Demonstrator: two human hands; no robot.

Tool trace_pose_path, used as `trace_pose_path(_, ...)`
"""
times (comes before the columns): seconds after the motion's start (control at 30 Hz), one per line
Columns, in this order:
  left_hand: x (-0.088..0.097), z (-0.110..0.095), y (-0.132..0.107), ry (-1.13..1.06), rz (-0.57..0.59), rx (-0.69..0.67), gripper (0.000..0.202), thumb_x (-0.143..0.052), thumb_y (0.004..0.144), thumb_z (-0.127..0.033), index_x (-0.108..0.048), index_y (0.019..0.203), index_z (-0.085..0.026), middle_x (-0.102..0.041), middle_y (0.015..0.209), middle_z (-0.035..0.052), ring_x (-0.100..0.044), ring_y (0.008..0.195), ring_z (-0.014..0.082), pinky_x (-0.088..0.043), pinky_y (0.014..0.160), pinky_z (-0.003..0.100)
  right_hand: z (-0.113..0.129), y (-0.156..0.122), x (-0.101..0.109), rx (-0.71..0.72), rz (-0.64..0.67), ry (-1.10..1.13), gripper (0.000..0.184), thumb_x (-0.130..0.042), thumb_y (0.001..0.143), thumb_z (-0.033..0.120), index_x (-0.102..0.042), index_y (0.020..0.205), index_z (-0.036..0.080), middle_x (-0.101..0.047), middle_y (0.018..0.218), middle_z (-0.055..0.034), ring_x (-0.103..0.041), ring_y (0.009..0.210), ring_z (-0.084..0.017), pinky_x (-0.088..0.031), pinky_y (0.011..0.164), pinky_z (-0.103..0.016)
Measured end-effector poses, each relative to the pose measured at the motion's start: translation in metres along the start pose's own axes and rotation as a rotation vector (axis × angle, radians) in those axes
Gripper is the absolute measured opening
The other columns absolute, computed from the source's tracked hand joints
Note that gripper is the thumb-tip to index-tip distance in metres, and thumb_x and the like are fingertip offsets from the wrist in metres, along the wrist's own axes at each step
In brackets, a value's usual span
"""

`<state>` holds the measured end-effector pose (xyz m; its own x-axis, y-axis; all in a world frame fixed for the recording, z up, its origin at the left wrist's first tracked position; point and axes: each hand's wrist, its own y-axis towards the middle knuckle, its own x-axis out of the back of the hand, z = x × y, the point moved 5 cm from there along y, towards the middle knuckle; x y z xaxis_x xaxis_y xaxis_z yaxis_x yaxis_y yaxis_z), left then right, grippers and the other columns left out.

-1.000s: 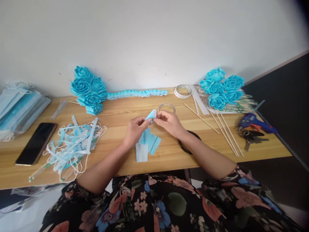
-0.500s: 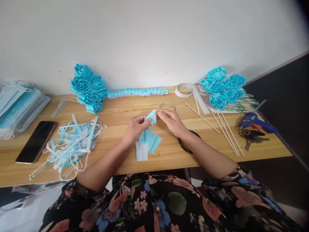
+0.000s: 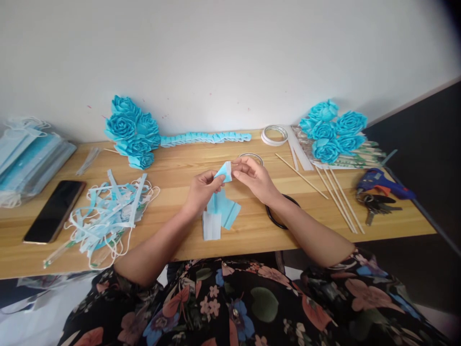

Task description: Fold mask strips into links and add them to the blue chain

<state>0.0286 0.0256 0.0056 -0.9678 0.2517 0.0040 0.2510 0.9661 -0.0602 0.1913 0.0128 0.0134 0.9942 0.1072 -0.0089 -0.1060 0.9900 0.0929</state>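
Folded piece: the small blue triangle [image 3: 224, 171] sits between your hands, apparently lifted off the surface [image 3: 173, 182].
Left grip: your left hand [image 3: 200, 193] has the piece pinched by its lower-left part, thumb on the near face.
Right grip: your right hand [image 3: 256, 181] has its thumb and fingers curled but slightly parted, just beside the pale edge; you don't seem to be holding anything there, though whether a fingertip brushes it, I cannot tell.
Direction: from your left grip the piece reaches up and to the right; from your right grip it lies directly left.
Long axis: slanting from your left thumb toward the top corner, with the pale edge running nearly upright on the right.
Nearer hand: your left, in contact; your right is close to the free edge.
Below: loose blue pieces [image 3: 229, 213] and a pale piece [image 3: 212, 227] lie nearer your body.
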Motion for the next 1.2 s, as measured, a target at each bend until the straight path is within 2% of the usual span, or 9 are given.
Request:
trace_pose_path(0.13, 0.0018, -0.0016, 0.0001, 0.007, -0.030, -0.001, 0.029, -0.070, 0.076, -0.041, -0.062, 0.062, -0.017, -0.055, 0.055, -0.0021, -0.048, 0.054, 0.0091, -0.038, 0.056, 0.023, 0.0013, -0.0003, 0.0017, 0.023, -0.009, -0.040, 0.018, -0.066, 0.086, 0.039, -0.061, 0.094, 0.024, -0.070, 0.090, -0.0008, -0.067, 0.091, -0.018, -0.050, 0.089, -0.036)
trace_pose_path(0.27, 0.0022, -0.0005, 0.0006, 0.019, -0.018, -0.008, 0.030, -0.069, 0.078, -0.042, -0.061, 0.062, -0.017, -0.054, 0.055, -0.0022, -0.049, 0.054, 0.0095, -0.039, 0.057, 0.023, 0.0011, -0.0003, -0.0008, 0.026, 0.017, -0.098, 0.018, -0.068, 0.085, 0.039, -0.066, 0.094, 0.024, -0.072, 0.094, -0.0026, -0.067, 0.090, -0.019, -0.052, 0.086, -0.037)
trace_pose_path(0.53, 0.0008, 0.0007, -0.0011, 0.029, -0.004, -0.018, 0.030, -0.069, 0.080, -0.041, -0.062, 0.063, -0.017, -0.055, 0.057, -0.0025, -0.049, 0.056, 0.0089, -0.040, 0.058, 0.023, 0.0016, 0.0007, -0.0004, 0.035, -0.004, -0.205, 0.013, -0.067, 0.082, 0.033, -0.065, 0.079, 0.020, -0.070, 0.081, -0.0012, -0.062, 0.075, -0.015, -0.049, 0.073, -0.031)
trace_pose_path(0.73, 0.0008, 0.0018, -0.0010, 0.032, 0.005, -0.024, 0.029, -0.068, 0.081, -0.039, -0.061, 0.064, -0.017, -0.055, 0.057, -0.0028, -0.049, 0.056, 0.0086, -0.039, 0.058, 0.023, 0.0001, 0.0002, -0.0003, 0.056, -0.019, -0.216, 0.012, -0.066, 0.081, 0.031, -0.064, 0.077, 0.020, -0.068, 0.077, -0.0003, -0.060, 0.071, -0.014, -0.048, 0.071, -0.030)
trace_pose_path(0.87, 0.0010, 0.0011, -0.0005, 0.051, -0.002, -0.030, 0.028, -0.067, 0.080, -0.038, -0.060, 0.063, -0.017, -0.055, 0.057, -0.0027, -0.048, 0.055, 0.0088, -0.038, 0.057, 0.023, -0.0028, 0.0003, -0.0003, 0.039, -0.013, -0.189, 0.013, -0.067, 0.081, 0.032, -0.064, 0.078, 0.020, -0.067, 0.077, -0.0002, -0.060, 0.072, -0.014, -0.048, 0.072, -0.030)
trace_pose_path(1.0, 0.0008, 0.0022, 0.0002, 0.046, 0.008, -0.044, 0.026, -0.067, 0.080, -0.037, -0.060, 0.065, -0.017, -0.055, 0.057, -0.0027, -0.047, 0.054, 0.0084, -0.038, 0.056, 0.023, -0.0034, 0.0010, -0.0015, -0.019, 0.020, -0.032, 0.021, -0.067, 0.083, 0.038, -0.063, 0.098, 0.024, -0.068, 0.081, 0.0007, -0.063, 0.078, -0.016, -0.049, 0.077, -0.032)
trace_pose_path(1.07, 0.0007, 0.0036, 0.0002, 0.048, 0.017, -0.045, 0.027, -0.067, 0.080, -0.038, -0.060, 0.065, -0.017, -0.055, 0.058, -0.0025, -0.047, 0.055, 0.0084, -0.038, 0.056, 0.023, -0.0029, 0.0012, -0.0042, -0.042, 0.074, -0.005, 0.026, -0.067, 0.083, 0.041, -0.063, 0.102, 0.025, -0.067, 0.083, 0.0006, -0.063, 0.082, -0.017, -0.049, 0.079, -0.032)
trace_pose_path(1.2, -0.0004, 0.0042, -0.0009, 0.063, 0.033, -0.045, 0.029, -0.067, 0.080, -0.039, -0.059, 0.063, -0.017, -0.055, 0.058, -0.0025, -0.047, 0.055, 0.0084, -0.037, 0.056, 0.023, -0.0025, 0.0011, -0.0063, -0.028, 0.121, -0.116, 0.024, -0.066, 0.083, 0.043, -0.060, 0.078, 0.021, -0.059, 0.075, 0.0012, -0.055, 0.071, -0.014, -0.044, 0.069, -0.029)
